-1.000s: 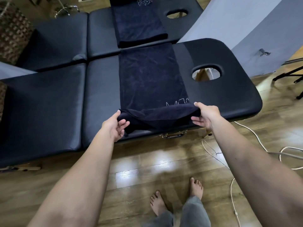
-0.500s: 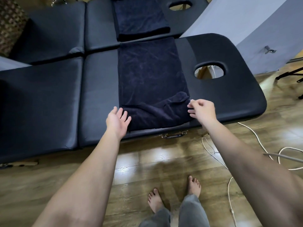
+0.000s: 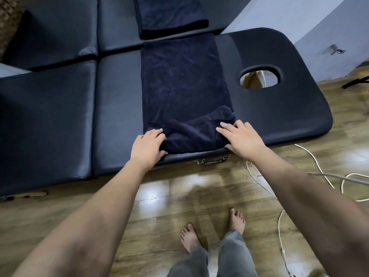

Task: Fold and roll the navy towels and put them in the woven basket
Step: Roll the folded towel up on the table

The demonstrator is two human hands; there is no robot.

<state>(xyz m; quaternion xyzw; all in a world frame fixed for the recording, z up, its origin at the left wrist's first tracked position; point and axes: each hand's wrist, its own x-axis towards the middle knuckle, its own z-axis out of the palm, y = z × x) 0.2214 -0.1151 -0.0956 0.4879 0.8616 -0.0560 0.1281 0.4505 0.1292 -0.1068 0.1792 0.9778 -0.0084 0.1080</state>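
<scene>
At the near edge of the massage table (image 3: 60, 108) the left hand (image 3: 147, 147) curls round the navy towel (image 3: 183, 80)'s lumpy first turn while the right hand (image 3: 242, 137) presses it with fingers straight and spread; uneven pressure could skew or loosen the roll; a second towel (image 3: 169, 15) lies beyond; a woven corner at far left may be the basket.

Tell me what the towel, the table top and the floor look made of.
Towel: terry-like cloth, going by its matte, fuzzy nap and soft creases. Table top: probably vinyl or faux leather over padding, with a smooth dull sheen and rounded edges. Floor: glossy wood or laminate planks; grain and reflections show.
</scene>
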